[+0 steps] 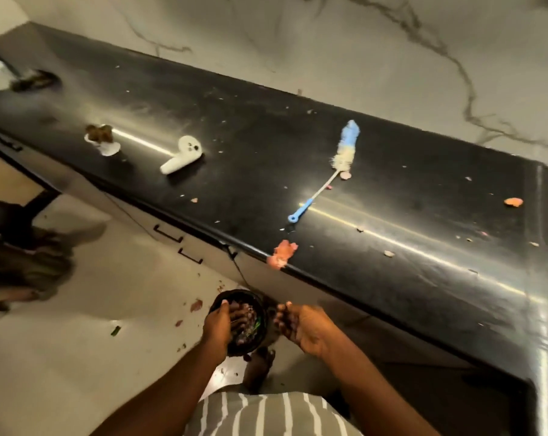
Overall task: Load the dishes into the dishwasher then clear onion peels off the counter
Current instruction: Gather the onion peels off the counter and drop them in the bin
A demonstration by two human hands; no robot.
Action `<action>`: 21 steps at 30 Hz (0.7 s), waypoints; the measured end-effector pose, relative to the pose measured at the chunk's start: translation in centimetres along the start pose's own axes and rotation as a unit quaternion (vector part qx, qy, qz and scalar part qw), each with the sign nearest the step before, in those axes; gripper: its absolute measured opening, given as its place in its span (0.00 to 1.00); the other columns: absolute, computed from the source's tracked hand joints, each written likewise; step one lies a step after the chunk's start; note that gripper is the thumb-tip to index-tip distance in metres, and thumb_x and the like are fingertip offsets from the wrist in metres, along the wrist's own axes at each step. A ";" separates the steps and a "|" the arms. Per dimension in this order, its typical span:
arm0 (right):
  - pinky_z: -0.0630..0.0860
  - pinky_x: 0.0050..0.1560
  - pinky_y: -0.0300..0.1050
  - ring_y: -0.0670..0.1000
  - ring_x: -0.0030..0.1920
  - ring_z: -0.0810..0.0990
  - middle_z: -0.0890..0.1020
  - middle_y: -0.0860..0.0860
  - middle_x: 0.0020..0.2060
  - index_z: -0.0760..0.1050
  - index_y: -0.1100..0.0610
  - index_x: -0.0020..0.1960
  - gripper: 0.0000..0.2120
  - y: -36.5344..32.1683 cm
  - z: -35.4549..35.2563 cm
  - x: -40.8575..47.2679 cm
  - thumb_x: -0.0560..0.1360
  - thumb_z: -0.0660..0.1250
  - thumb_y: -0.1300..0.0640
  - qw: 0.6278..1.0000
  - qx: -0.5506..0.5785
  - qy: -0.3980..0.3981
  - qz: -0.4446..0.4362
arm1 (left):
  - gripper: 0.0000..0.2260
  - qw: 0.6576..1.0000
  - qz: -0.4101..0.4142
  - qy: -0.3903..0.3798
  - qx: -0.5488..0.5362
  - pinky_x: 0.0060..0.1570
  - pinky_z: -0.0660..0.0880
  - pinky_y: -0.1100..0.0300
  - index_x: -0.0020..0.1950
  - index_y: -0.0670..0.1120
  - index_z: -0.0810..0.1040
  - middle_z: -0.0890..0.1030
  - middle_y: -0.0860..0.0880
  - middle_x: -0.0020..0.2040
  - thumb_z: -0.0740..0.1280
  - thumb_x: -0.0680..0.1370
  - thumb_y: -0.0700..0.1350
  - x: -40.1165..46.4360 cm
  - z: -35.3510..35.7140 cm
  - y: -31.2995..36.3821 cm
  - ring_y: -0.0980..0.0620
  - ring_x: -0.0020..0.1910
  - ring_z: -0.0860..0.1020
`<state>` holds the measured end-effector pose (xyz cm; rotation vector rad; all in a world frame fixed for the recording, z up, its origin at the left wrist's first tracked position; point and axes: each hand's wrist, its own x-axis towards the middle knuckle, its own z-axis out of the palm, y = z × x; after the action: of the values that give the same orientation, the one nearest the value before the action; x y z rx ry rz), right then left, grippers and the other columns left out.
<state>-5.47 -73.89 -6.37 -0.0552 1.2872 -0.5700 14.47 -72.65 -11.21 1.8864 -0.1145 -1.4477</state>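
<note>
Both hands hover low over a dark bin (238,325); left hand (217,325) presses peels inside, fingers fairly straight; right hand (301,325) loosely cupped, holding nothing I can make out; peel-clearing seems underway; next, onion peels (282,250) at the tabletop (392,199) edge need gathering.

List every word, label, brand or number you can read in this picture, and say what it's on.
None can be read.
The bottle brush, the white plastic piece and the black counter show no print.
The black bin that the left hand reaches into shows no label; the right hand is beside it.
</note>
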 end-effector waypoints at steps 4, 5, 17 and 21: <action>0.82 0.49 0.47 0.56 0.50 0.81 0.83 0.60 0.52 0.78 0.67 0.60 0.12 2.1 5.6 3.7 0.84 0.57 0.68 0.998 0.010 0.047 0.035 | 0.21 0.993 -0.073 -0.016 -0.095 0.62 0.76 0.49 0.65 0.34 0.76 0.82 0.39 0.51 0.54 0.88 0.50 1.9 -4.4 2.6 0.41 0.53 0.81; 0.81 0.52 0.49 0.57 0.50 0.80 0.82 0.61 0.52 0.78 0.68 0.58 0.11 2.4 6.6 4.3 0.83 0.57 0.69 0.998 0.011 0.046 0.033 | 0.22 0.991 -0.084 -0.018 -0.107 0.64 0.75 0.49 0.68 0.33 0.74 0.82 0.38 0.54 0.54 0.88 0.51 2.2 -5.1 3.0 0.40 0.58 0.80; 0.69 0.30 0.47 0.54 0.35 0.73 0.74 0.56 0.36 0.71 0.61 0.42 0.13 2.7 14.7 8.8 0.80 0.55 0.74 0.991 -0.073 0.110 0.019 | 0.23 0.987 -0.107 -0.008 -0.119 0.58 0.72 0.49 0.64 0.40 0.76 0.80 0.40 0.63 0.52 0.87 0.56 6.1 -9.7 7.5 0.44 0.52 0.78; 0.79 0.38 0.46 0.54 0.43 0.79 0.79 0.59 0.45 0.78 0.66 0.51 0.11 3.4 14.5 9.8 0.80 0.59 0.74 0.996 -0.008 0.093 0.017 | 0.13 0.994 -0.099 -0.006 -0.048 0.54 0.69 0.55 0.53 0.42 0.76 0.80 0.44 0.48 0.54 0.88 0.44 5.3 -9.1 8.2 0.47 0.46 0.75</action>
<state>10.62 -79.03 -11.92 0.0068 1.4708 -0.5448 27.19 -76.62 -9.77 1.8513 0.1388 -1.5674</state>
